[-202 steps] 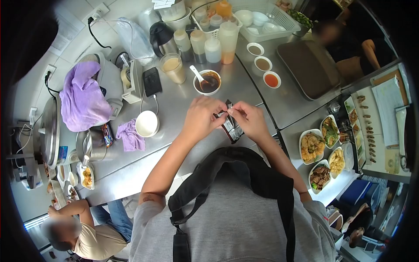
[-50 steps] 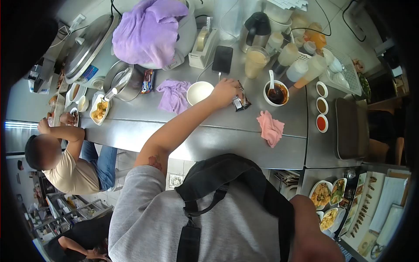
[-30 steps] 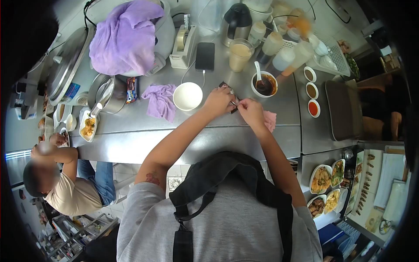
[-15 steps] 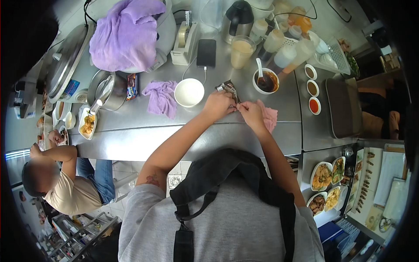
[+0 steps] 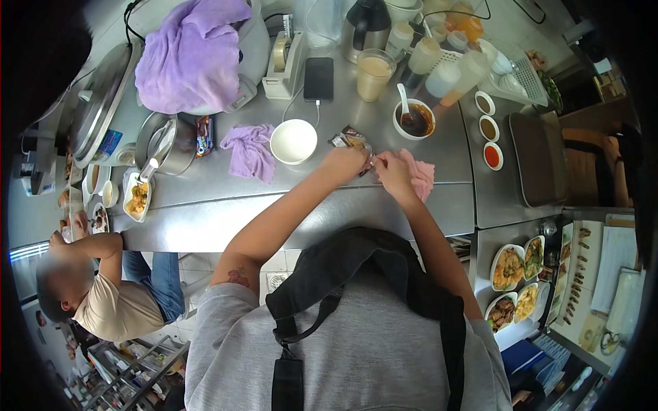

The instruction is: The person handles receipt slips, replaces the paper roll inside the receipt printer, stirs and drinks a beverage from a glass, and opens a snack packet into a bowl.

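Observation:
A small dark, glossy packet (image 5: 351, 137) with brown and gold print lies at the middle of the steel counter. My left hand (image 5: 348, 164) is closed over its near part, fingers bent. Against those fingertips, my right hand (image 5: 393, 171) pinches at the packet's right end; the exact hold is partly hidden. A pink cloth (image 5: 421, 172) lies right beside and under my right hand. Left of the packet stands a white bowl (image 5: 293, 142). Behind my right hand is a white bowl of dark sauce (image 5: 417, 122) with a white spoon (image 5: 403, 100) in it.
A purple cloth (image 5: 248, 152), phone (image 5: 319, 79), tape dispenser (image 5: 284, 68) and cup of milky drink (image 5: 375, 77) stand along the counter. Sauce bottles (image 5: 442, 79) crowd the back right. Small sauce dishes (image 5: 490, 129) line the right. A seated person (image 5: 123, 301) is at left.
The packet has tilted, showing more of its brown and gold print. Both hands have stayed together at its right end, with the fingers shifting slightly. The whole view has moved a little.

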`<state>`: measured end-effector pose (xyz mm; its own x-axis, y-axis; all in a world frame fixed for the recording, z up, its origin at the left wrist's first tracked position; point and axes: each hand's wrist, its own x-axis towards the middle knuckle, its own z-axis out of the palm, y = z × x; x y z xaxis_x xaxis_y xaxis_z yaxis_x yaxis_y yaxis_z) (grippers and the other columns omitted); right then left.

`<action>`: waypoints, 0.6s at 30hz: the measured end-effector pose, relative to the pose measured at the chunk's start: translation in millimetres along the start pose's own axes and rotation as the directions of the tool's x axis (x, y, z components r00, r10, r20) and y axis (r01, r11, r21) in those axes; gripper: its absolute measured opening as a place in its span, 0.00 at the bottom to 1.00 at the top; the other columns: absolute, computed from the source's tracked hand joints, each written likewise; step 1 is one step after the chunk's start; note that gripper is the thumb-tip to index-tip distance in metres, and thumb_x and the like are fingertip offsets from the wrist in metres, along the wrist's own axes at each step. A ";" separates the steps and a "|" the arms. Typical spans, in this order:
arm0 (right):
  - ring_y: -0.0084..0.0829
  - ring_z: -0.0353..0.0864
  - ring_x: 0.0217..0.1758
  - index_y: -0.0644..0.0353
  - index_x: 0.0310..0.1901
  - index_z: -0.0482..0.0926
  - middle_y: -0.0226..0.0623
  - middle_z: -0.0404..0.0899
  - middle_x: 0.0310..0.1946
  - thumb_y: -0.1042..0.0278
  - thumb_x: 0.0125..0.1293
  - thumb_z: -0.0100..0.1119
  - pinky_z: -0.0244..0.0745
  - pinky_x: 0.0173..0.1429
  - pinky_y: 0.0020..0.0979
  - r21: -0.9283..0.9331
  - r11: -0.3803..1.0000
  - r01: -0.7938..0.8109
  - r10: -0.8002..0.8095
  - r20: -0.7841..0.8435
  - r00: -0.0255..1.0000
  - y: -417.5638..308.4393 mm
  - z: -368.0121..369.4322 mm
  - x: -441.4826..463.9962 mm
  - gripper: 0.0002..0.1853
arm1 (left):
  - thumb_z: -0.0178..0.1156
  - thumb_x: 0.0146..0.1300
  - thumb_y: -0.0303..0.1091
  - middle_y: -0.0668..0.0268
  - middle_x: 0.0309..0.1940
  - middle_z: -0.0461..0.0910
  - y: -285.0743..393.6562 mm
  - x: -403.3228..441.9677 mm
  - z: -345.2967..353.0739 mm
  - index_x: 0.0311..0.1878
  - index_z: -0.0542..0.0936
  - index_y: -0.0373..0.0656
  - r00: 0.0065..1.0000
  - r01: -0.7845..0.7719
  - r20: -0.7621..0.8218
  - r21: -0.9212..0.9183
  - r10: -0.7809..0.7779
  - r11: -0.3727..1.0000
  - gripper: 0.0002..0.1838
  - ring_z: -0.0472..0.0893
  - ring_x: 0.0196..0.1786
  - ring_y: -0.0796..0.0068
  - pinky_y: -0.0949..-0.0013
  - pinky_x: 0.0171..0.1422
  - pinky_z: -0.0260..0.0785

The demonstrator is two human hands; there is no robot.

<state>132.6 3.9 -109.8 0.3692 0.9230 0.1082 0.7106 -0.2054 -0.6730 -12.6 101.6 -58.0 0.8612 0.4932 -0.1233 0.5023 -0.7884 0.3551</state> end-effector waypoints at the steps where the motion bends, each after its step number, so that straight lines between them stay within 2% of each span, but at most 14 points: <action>1: 0.25 0.80 0.23 0.65 0.36 0.80 0.35 0.79 0.20 0.65 0.66 0.57 0.75 0.26 0.27 -0.002 1.000 -0.010 0.010 -0.031 0.999 4.2 4.5 0.7 0.11 | 0.60 0.61 0.39 0.57 0.34 0.80 0.4 -1.5 3.4 0.35 0.78 0.39 0.998 -0.024 -0.067 -0.023 0.023 0.999 0.12 0.83 0.35 0.56 0.56 0.36 0.76; 3: 0.40 0.80 0.35 0.64 0.34 0.80 0.42 0.80 0.28 0.64 0.63 0.58 0.73 0.41 0.38 0.092 0.989 -0.113 0.114 -0.004 0.993 7.1 7.7 3.1 0.10 | 0.58 0.63 0.40 0.54 0.35 0.79 -0.4 -6.1 15.7 0.38 0.76 0.37 0.978 -0.076 -0.200 -0.064 0.062 0.995 0.13 0.83 0.33 0.54 0.54 0.35 0.76; 5: 0.47 0.80 0.41 0.63 0.33 0.80 0.46 0.81 0.32 0.63 0.61 0.59 0.72 0.49 0.43 0.126 0.973 -0.191 0.189 0.030 0.982 6.8 6.7 3.5 0.10 | 0.57 0.63 0.39 0.54 0.37 0.79 -2.1 -8.5 23.1 0.40 0.75 0.37 0.976 -0.087 -0.206 -0.100 0.065 0.991 0.13 0.83 0.34 0.53 0.55 0.35 0.76; 9: 0.46 0.80 0.39 0.64 0.32 0.80 0.47 0.81 0.31 0.64 0.60 0.60 0.73 0.46 0.43 0.110 0.959 -0.260 0.256 0.056 0.965 2.9 7.1 5.0 0.10 | 0.57 0.63 0.38 0.53 0.40 0.78 -4.1 -14.8 25.8 0.41 0.74 0.38 0.966 -0.101 -0.248 -0.121 0.068 0.987 0.12 0.83 0.35 0.53 0.55 0.36 0.76; 13: 0.45 0.81 0.35 0.63 0.32 0.80 0.46 0.81 0.30 0.64 0.59 0.62 0.74 0.42 0.42 0.098 0.957 -0.275 0.272 0.040 0.962 2.0 10.3 6.5 0.10 | 0.58 0.63 0.38 0.56 0.39 0.79 0.8 -22.7 15.7 0.40 0.74 0.39 0.965 -0.087 -0.260 -0.158 0.043 0.984 0.12 0.83 0.35 0.55 0.56 0.37 0.75; 18: 0.37 0.82 0.31 0.64 0.30 0.79 0.41 0.81 0.27 0.67 0.57 0.66 0.74 0.38 0.36 0.257 0.950 -0.176 0.187 -0.019 0.982 -2.0 3.1 0.2 0.09 | 0.61 0.60 0.40 0.60 0.36 0.80 -3.8 -22.3 11.6 0.39 0.77 0.45 0.971 -0.056 -0.240 -0.219 0.002 0.974 0.10 0.83 0.36 0.58 0.58 0.37 0.75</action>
<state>129.4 5.5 -110.7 0.5066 0.8621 -0.0056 0.4565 -0.2737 -0.8466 -32.9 89.4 -67.3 0.8181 0.5658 0.1031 0.4242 -0.7147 0.5562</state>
